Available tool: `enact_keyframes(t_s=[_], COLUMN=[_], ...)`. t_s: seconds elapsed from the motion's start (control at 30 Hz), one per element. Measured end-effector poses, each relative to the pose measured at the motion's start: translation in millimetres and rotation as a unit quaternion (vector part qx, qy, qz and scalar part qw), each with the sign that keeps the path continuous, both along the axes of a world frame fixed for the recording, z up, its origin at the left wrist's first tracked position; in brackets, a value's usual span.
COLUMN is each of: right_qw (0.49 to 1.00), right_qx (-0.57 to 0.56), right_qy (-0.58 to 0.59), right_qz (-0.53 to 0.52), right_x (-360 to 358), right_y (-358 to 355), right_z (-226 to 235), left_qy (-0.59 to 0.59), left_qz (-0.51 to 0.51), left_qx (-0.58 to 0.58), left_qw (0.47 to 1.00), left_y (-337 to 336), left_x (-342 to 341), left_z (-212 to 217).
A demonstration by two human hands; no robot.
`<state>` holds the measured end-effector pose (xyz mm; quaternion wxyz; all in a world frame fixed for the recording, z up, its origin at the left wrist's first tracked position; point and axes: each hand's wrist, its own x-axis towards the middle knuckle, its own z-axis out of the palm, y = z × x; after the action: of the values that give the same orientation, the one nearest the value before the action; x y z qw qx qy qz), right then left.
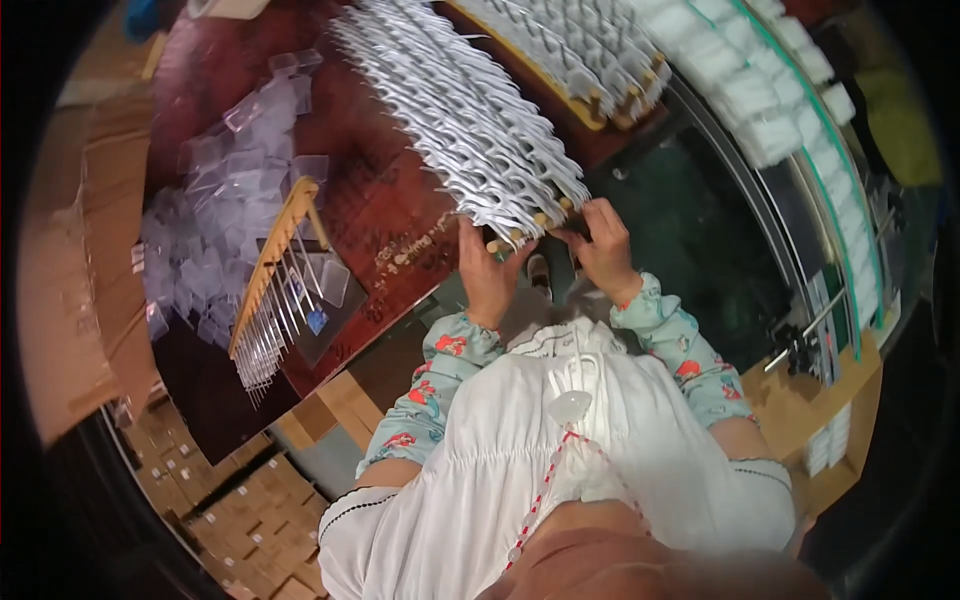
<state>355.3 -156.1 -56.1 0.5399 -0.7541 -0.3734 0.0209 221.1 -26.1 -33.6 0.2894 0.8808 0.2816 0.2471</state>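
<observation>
We have both hands on the near end of a long wooden rack (520,235) loaded with rows of small white plastic pieces (460,110), which lies slanting across the dark red table (370,200) and overhangs its near edge. Our left hand (487,275) has its grip closed around the rack's end bar from below and left; our right hand (605,250) pinches the same end with fingertips together on the wood. The load looks light piece by piece but bulky as a whole, and the pieces seem only hung on thin pins, so we judge it loose and easy to spill if tilted. The wooden end bars look stiff and are the sound place to take hold; the white pieces themselves are not.

A second loaded rack (580,50) lies just beyond. To the left, an empty comb-like rack (275,290) with bare metal pins rests on a dark tray, beside a heap of small clear plastic pouches (215,220). Far right, white rectangular packs (770,90) stand in a curved row along a green-edged conveyor. Brown cardboard cartons (250,510) are stacked at lower left; their labels are too small to tell.
</observation>
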Motion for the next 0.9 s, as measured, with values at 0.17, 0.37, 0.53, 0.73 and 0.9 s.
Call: enact_keyframes(t_s=[0.17, 0.37, 0.53, 0.73, 0.9], right_qw=[0.998, 0.993, 0.997, 0.950, 0.858], right_qx=[-0.032, -0.076, -0.022, 0.014, -0.009], right_qy=[-0.043, -0.083, -0.069, -0.027, -0.356], right_qz=[0.021, 0.028, -0.022, 0.310, 0.370], right_x=[23.3, 55.3, 23.5, -123.1, -218.4], right_y=[30.7, 68.9, 61.9, 112.7, 251.4], right_z=[7.7, 11.4, 27.7, 44.7, 47.9], left_qy=[-0.022, -0.046, -0.017, -0.063, -0.082], left_qz=[0.008, 0.057, 0.057, 0.073, 0.158], left_qx=[0.098, 0.067, -0.060, -0.204, -0.240], left_qw=[0.995, 0.995, 0.996, 0.974, 0.954], left_y=[24.7, 53.5, 54.9, 79.3, 110.6], left_x=[21.7, 53.6, 29.8, -125.0, -256.1], left_z=[-3.4, -11.4, 5.5, 18.4, 20.5])
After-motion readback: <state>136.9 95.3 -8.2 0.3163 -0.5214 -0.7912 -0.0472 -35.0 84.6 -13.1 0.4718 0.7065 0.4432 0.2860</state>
